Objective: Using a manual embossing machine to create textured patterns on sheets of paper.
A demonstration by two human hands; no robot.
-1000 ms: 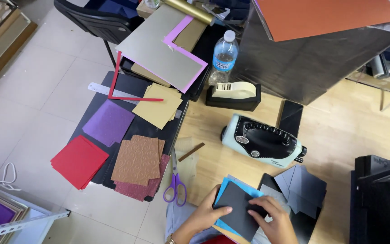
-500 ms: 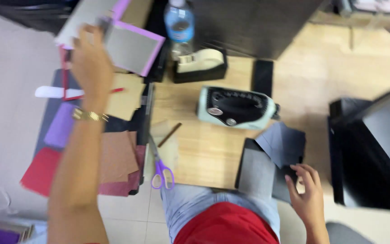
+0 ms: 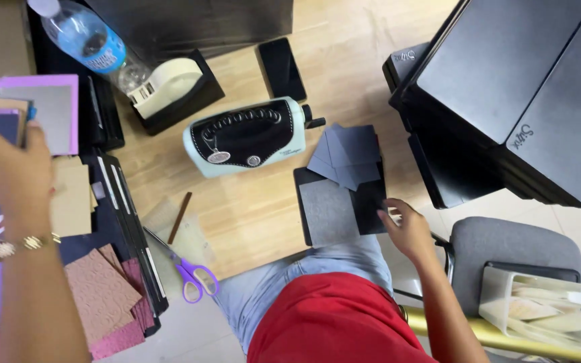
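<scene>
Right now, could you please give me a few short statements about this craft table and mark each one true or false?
1. The left hand is up by the stack of card sheets at the left. True.
2. The right hand holds the purple-handled scissors. False: they lie untouched near the table edge.
3. The pale blue die-cutting machine sits mid-table. True.
4. The clear plastic water bottle lies beside the right hand. False: it is at the top left.

Purple-handled scissors, pale blue machine with black top, dark grey cards.
</scene>
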